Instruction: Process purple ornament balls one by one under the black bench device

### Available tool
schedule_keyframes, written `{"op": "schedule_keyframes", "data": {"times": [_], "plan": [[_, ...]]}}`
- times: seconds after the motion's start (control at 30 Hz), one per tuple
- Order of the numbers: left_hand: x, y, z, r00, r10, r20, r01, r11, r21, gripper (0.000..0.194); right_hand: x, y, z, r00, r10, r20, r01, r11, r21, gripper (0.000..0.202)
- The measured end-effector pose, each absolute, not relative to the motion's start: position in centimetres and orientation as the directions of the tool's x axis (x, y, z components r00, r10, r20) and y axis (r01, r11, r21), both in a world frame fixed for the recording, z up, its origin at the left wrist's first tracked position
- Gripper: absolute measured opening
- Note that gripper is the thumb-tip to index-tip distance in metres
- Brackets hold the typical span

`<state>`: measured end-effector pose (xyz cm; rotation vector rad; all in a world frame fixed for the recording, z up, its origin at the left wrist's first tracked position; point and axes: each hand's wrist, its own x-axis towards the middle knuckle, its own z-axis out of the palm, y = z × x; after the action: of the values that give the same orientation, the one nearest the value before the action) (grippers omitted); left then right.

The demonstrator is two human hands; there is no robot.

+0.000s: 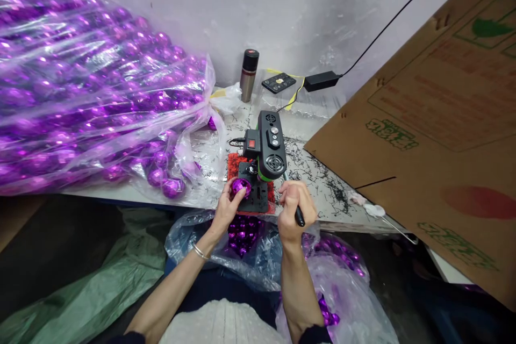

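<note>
A shiny faceted purple ball (241,187) is held by the fingertips of my left hand (228,205). It sits at the left side of a black base plate (256,201), which lies on a red mat (233,162). Over the plate stands a black device (272,145) with two round vents and buttons. Attached at its left is a small black box (252,143) with a red switch. My right hand (297,209) is closed around a black-ended handle (299,217). A thin metal rod shows between that fist and the device; their join is hidden.
A large clear bag (100,91) of purple balls fills the left. Behind the device are a dark bottle (249,75), a phone (278,83) and a power adapter (321,81). A cardboard box (435,134) leans in from the right. Black bits litter the table (322,201). Below it, a plastic bag (243,234) contains purple balls.
</note>
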<state>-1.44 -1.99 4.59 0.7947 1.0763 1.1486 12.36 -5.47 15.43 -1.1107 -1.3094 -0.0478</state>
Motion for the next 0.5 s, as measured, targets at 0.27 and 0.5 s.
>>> {"op": "schedule_keyframes", "data": {"times": [0.27,0.5], "plan": [[-1.1,-0.5,3.0,0.092,0.994,0.051,0.119,-0.061,0.991,0.057,12.5,-5.6,14.8,0.29,0.539,0.791,0.623,0.521,-0.584,0.034],[-0.2,0.6,1.7,0.114,0.98,0.163,0.313,-0.191,0.93,0.061,12.7,-5.9,14.2,0.279,0.554,0.785,0.628,0.513,-0.585,0.031]]}}
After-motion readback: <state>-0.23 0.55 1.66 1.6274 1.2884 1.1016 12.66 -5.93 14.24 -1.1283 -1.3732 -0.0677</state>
